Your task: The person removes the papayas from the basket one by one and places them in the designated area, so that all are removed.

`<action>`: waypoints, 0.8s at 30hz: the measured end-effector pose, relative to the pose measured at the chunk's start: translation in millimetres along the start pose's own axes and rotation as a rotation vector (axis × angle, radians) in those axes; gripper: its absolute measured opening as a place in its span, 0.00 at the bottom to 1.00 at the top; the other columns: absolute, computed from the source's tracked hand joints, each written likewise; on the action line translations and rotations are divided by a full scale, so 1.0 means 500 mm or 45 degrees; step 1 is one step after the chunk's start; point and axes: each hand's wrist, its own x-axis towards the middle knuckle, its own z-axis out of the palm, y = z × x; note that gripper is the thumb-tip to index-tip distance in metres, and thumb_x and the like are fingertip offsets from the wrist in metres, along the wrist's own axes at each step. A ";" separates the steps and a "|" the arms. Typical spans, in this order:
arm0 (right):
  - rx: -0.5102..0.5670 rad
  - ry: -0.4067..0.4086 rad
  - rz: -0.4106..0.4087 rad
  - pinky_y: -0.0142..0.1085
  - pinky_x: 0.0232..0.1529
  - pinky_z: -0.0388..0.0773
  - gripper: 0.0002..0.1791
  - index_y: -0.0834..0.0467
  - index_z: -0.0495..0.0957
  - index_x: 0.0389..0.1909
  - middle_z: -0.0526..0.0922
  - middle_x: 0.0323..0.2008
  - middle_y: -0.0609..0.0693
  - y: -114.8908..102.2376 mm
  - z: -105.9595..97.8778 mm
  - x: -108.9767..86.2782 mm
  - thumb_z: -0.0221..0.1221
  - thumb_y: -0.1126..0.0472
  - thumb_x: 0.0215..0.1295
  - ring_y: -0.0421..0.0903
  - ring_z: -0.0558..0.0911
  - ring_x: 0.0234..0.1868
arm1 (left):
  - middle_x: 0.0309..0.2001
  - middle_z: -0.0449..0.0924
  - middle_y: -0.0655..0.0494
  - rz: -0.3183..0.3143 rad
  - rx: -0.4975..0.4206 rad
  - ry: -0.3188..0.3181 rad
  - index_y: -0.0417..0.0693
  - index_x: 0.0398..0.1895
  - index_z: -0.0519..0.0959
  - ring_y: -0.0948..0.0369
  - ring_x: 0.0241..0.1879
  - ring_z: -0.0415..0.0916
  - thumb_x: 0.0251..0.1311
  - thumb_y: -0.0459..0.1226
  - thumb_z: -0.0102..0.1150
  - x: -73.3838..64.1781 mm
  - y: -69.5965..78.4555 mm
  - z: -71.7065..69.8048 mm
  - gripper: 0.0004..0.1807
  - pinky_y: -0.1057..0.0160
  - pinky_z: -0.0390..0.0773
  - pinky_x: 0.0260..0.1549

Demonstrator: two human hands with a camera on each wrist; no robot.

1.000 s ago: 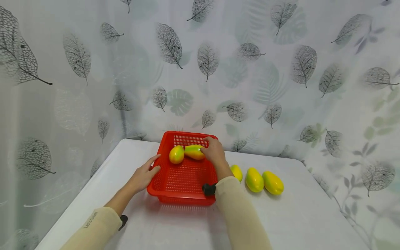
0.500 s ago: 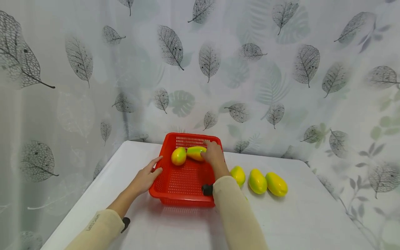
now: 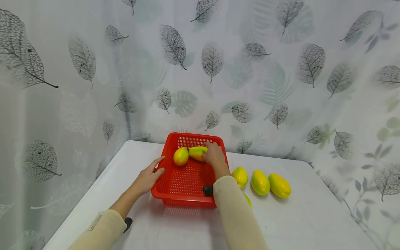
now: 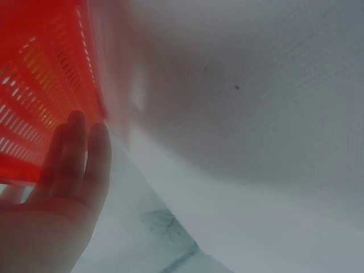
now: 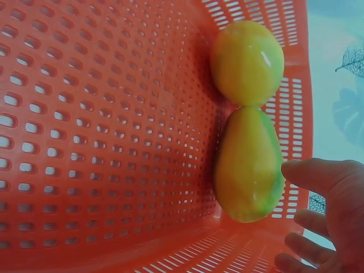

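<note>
Right-hand grip (image 3: 215, 155) is slack, clenching nothing: the tip of one digit meets the side of a yellow-green papaya (image 5: 248, 165), while the other fingers, loosely bent, stand apart from it. Whether that digit presses cannot be told. This papaya lies on its side at the back right of a red perforated plastic basket (image 3: 184, 198), close to the back wall, its narrower end touching a second papaya (image 5: 247, 62) to its left, seen more nearly end-on.

Left-hand grip (image 3: 147, 178) is also unclenched, at the basket's left side. Its fingers are extended along the outside of the wall, the thumb spread from them near the rim; contact with the rim is hard to make out.

Both forearms wear cream sleeves (image 3: 235, 208), the left one with small dark lettering, and a black device (image 3: 208, 190) shows at the right cuff.

Right of the basket, three papayas (image 3: 260, 182) lie in a row on a desk (image 3: 297, 225) with a white covering. Nearer the person, another yellow-green fruit (image 3: 248, 200) is mostly hidden by the right sleeve. Behind the desk hangs a pale curtain (image 3: 193, 80) printed with grey and green leaves.
</note>
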 end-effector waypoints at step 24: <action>0.018 -0.129 -0.007 0.51 0.58 0.66 0.35 0.51 0.68 0.63 0.69 0.59 0.54 0.007 0.018 0.011 0.67 0.54 0.53 0.56 0.68 0.56 | 0.52 0.72 0.43 -0.034 -0.025 -0.011 0.66 0.71 0.54 0.56 0.31 0.77 0.68 0.46 0.45 -0.001 0.006 0.004 0.28 0.61 0.81 0.31</action>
